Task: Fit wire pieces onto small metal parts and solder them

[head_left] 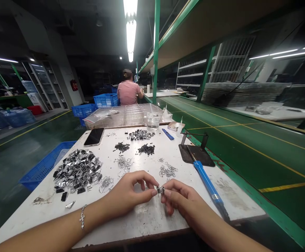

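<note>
Both my hands meet low over the white table (pixel 147 217), pinching one small shiny metal part (pixel 160 190) between their fingertips. My left hand (pixel 130 192) holds it from the left with thumb and fingers curled; a silver bracelet (pixel 82 217) hangs on that wrist. My right hand (pixel 180 199) grips it from the right. Just beyond the fingers lie small heaps of bent wire clips (pixel 167 170), and a big pile of shiny metal and black pieces (pixel 77 170) lies to the left.
A blue-handled soldering iron (pixel 207 182) rests on a black stand (pixel 197 154) at right. A phone (pixel 94 136), a glass jar (pixel 153 121), clear plastic trays (pixel 123 115) and dark part heaps (pixel 146 149) sit farther back. Blue crates (pixel 43 166) stand left; a person in pink (pixel 128 91) sits ahead.
</note>
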Demonstrator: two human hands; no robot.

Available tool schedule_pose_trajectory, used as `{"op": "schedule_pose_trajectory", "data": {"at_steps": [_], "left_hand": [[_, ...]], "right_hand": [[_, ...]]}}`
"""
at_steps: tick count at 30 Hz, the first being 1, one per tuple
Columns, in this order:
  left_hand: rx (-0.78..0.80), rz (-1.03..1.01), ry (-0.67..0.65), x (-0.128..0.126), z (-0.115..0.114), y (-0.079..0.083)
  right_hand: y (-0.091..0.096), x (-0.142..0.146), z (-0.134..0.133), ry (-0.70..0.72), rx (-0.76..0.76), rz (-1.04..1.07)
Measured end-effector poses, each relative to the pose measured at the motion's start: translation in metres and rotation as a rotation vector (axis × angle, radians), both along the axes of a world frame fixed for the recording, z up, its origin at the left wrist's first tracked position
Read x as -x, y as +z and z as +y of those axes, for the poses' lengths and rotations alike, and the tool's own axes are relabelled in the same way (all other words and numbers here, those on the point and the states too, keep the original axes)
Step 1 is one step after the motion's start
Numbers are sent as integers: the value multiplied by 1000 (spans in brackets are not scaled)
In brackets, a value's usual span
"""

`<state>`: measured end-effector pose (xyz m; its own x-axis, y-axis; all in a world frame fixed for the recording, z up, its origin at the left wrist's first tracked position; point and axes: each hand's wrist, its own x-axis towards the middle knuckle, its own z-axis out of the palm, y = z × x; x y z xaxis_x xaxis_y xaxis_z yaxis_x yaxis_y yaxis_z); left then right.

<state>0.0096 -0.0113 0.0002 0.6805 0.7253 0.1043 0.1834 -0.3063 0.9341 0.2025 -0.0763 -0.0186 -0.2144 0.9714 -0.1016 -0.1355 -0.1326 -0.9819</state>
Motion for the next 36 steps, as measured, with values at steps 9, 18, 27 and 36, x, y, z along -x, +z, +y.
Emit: {"op": "schedule_pose_trajectory", "data": {"at_steps": [9,18,27,36], "left_hand": [[61,-13,-35,-1,-1,0],[128,-50,-32,-2,-3,-1],[151,-87,-24,-1,-1,-3],[137,-64,-22,-2,-1,-3]], "right_hand": [[-2,-1,0,13,-61,-53],[2,0,-1,7,-33,-66],[-3,2,1,-64,21,74],[-4,1,0,-71,40,124]]}}
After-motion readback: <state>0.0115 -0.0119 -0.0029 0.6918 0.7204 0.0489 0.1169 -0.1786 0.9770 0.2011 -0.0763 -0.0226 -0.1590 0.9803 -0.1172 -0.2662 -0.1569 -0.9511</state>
